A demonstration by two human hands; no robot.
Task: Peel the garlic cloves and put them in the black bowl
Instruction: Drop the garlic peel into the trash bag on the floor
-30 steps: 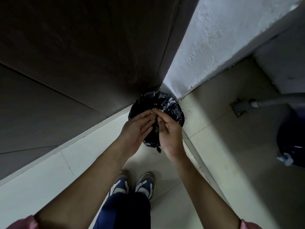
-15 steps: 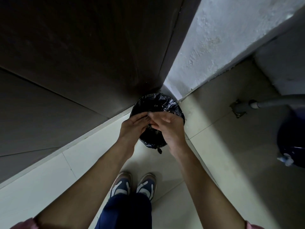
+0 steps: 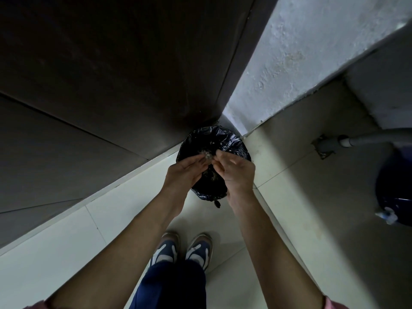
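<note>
I stand over a bin lined with a black plastic bag (image 3: 231, 142) in a floor corner. Both hands hover above its opening. My left hand (image 3: 185, 172) has its fingers fairly straight, palm turned right, with a small pale scrap of garlic skin (image 3: 208, 155) at its fingertips. My right hand (image 3: 237, 172) faces it with curled fingers whose tips sit just right of the scrap; whether they pinch it is unclear. More pale scraps lie inside the bag. No garlic cloves or black bowl are in view.
A dark wooden panel (image 3: 111, 85) rises on the left and a rough white wall (image 3: 301, 52) on the right. A grey pipe (image 3: 356, 141) and a dark blue container (image 3: 396, 188) stand at the right. My shoes (image 3: 185, 250) are on the pale tiled floor.
My hands, pressed together over the bin a second ago, have parted slightly and risen toward the bag's far side. A pale scrap now shows at the left fingertips.
</note>
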